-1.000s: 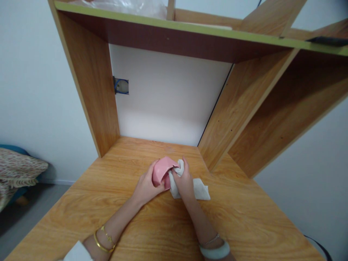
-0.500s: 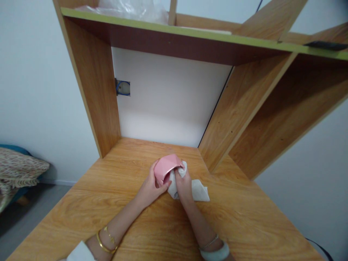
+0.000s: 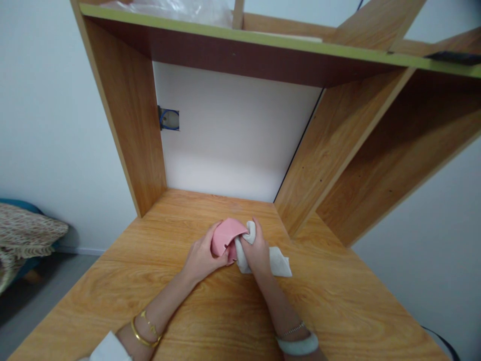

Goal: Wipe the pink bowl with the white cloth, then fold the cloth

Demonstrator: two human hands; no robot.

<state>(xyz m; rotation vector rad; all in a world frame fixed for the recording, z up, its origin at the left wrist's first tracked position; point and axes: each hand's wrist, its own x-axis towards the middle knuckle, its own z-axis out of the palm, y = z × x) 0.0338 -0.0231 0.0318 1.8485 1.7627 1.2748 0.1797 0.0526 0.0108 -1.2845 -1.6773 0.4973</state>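
Observation:
My left hand (image 3: 203, 255) is wrapped around the left side of a pink bowl (image 3: 227, 232) with small notches in its rim, like an ashtray. The bowl is tilted on its side, its opening turned to the right and towards me. A white cloth (image 3: 242, 255) is bunched in my right hand (image 3: 258, 250), whose fingers press it at the bowl's rim and opening. Part of those fingertips is hidden by the cloth. Its loose end (image 3: 280, 262) lies on the wooden desktop to the right of my right wrist.
Under my arms spreads the wooden desktop (image 3: 210, 311). Wooden side panels (image 3: 128, 110) and a shelf (image 3: 233, 55) holding clear plastic wrap (image 3: 180, 11) frame the space behind. An uncovered wall box (image 3: 170, 119) sits in the white back panel. A fringed blanket (image 3: 30, 225) drapes furniture at left.
The bowl has turned in my left hand and its opening faces more to the right. My right hand has shifted slightly outward with the cloth, and the cloth's loose end has moved a little right.

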